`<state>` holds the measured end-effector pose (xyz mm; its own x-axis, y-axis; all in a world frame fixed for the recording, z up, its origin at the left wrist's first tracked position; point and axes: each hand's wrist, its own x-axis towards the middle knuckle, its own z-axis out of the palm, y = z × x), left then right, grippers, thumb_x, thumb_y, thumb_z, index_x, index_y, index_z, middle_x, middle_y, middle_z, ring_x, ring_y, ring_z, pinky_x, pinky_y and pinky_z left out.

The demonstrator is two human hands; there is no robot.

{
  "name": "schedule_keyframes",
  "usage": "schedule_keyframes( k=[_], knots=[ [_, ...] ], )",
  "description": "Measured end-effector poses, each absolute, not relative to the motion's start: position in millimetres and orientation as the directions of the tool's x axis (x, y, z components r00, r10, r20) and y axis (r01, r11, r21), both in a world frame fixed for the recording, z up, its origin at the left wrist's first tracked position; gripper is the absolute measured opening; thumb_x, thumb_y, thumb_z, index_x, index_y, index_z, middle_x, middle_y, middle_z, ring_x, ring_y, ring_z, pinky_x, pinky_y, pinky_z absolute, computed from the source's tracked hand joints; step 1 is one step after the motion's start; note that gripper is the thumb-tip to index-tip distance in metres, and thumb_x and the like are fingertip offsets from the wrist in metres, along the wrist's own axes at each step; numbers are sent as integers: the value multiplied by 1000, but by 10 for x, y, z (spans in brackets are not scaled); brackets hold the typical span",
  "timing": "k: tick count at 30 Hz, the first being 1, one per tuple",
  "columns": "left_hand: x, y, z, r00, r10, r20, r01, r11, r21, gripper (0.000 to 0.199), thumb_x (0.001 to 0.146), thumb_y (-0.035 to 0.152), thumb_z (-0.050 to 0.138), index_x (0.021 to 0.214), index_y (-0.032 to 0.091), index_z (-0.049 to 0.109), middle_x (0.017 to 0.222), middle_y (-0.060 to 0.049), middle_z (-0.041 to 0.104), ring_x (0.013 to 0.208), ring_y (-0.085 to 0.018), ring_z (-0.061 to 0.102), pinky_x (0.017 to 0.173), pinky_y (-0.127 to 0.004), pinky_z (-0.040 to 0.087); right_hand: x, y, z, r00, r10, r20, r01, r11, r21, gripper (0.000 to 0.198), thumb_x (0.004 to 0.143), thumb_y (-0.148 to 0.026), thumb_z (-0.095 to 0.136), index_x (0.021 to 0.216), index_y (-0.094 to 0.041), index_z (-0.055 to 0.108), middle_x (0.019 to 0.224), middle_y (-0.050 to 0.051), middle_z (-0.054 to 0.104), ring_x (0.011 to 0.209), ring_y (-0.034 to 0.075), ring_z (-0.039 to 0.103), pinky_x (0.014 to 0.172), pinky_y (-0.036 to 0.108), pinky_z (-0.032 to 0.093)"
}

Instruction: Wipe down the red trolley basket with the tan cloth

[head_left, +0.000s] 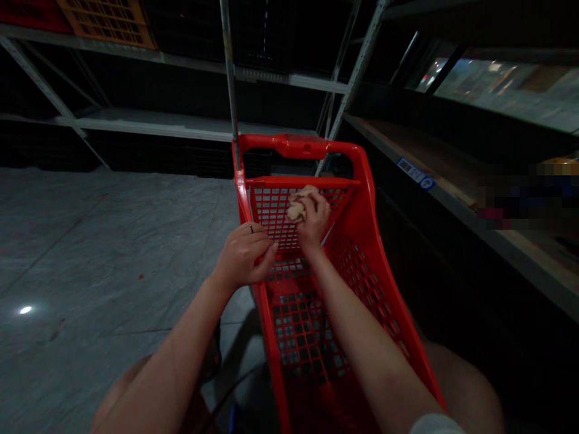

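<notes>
A red plastic shopping cart [312,283] with latticed walls and floor stands between my knees, its handle bar at the far end. My left hand [248,253] has its fingers curled over the cart's left rim. A ring shows on one of its fingers. Inside the cart, my right hand [315,220] clutches a crumpled beige cloth [296,208] against the far lattice panel. Part of the cloth is hidden under the fingers.
Metal shelving [158,126] runs behind the cart, with an orange crate [108,21] on its upper level. A shelf edge with a blue label [415,173] lies close on the right. Grey floor [99,259] stretches to the left.
</notes>
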<state>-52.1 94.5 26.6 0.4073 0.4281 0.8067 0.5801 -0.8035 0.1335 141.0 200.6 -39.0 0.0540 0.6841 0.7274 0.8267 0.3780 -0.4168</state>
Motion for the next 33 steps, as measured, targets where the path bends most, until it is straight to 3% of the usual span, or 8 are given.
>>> schedule_keyframes(
  k=[7, 10, 13, 16, 21, 25, 28, 33],
  knots=[
    [-527, 946, 249, 423, 433, 796, 584, -802, 126, 29, 95, 16, 52, 67, 18, 61, 65, -3, 66, 72, -18, 60, 73, -34, 52, 1523, 1373, -1506, -154, 946, 285, 858, 271, -437, 43, 82, -2, 47, 108, -22, 75, 115, 8, 68, 105, 21, 61, 91, 31, 53],
    [-532, 931, 245, 425, 438, 792, 583, -802, 130, 30, 95, 17, 51, 66, 18, 60, 64, -3, 65, 71, -17, 60, 72, -33, 52, 1445, 1571, -1124, -15, 920, 392, 849, 218, -481, 43, 84, -6, 45, 113, -19, 72, 118, 11, 65, 111, 22, 60, 96, 34, 52],
    [-536, 918, 251, 417, 437, 797, 576, -805, 139, 29, 95, 16, 52, 67, 18, 59, 66, -3, 66, 72, -17, 60, 72, -33, 53, 1285, 1900, -465, 160, 761, 629, 824, 248, -509, 46, 85, -7, 41, 120, -19, 69, 131, 13, 56, 124, 24, 55, 105, 38, 48],
    [-536, 919, 263, 406, 433, 805, 576, -805, 142, 28, 95, 15, 52, 68, 18, 59, 65, -3, 66, 71, -17, 59, 73, -33, 53, 1140, 2036, -108, 167, 703, 691, 836, 271, -477, 50, 86, -7, 42, 128, -19, 64, 138, 15, 50, 131, 27, 49, 110, 44, 44],
    [-532, 935, 280, 402, 412, 818, 571, -811, 128, 27, 95, 14, 51, 69, 18, 60, 65, -3, 66, 70, -17, 59, 71, -33, 54, 1114, 1626, -819, -105, 906, 411, 870, 283, -403, 36, 90, -12, 48, 116, -22, 72, 126, 11, 62, 118, 24, 58, 98, 35, 51],
    [-539, 927, 283, 410, 425, 807, 561, -815, 145, 28, 95, 14, 50, 69, 19, 61, 64, -3, 65, 70, -17, 59, 71, -33, 54, 1123, 1314, -1438, -245, 939, 241, 842, 329, -427, 32, 89, -10, 51, 106, -23, 75, 108, 6, 69, 98, 19, 65, 86, 27, 55],
    [-551, 904, 288, 411, 424, 807, 544, -825, 156, 25, 94, 13, 50, 72, 19, 61, 66, -3, 66, 71, -17, 59, 71, -33, 54, 995, 1416, -1234, -122, 909, 398, 813, 322, -486, 36, 93, -12, 48, 118, -23, 72, 113, 7, 67, 106, 21, 64, 95, 32, 54],
    [-578, 876, 278, 393, 471, 790, 531, -818, 223, 26, 93, 12, 51, 71, 19, 61, 66, -4, 66, 73, -18, 60, 71, -33, 55, 727, 1905, -219, 147, 631, 762, 656, 514, -552, 36, 95, -15, 49, 125, -24, 68, 130, 10, 59, 126, 25, 55, 109, 42, 48]
  ],
)
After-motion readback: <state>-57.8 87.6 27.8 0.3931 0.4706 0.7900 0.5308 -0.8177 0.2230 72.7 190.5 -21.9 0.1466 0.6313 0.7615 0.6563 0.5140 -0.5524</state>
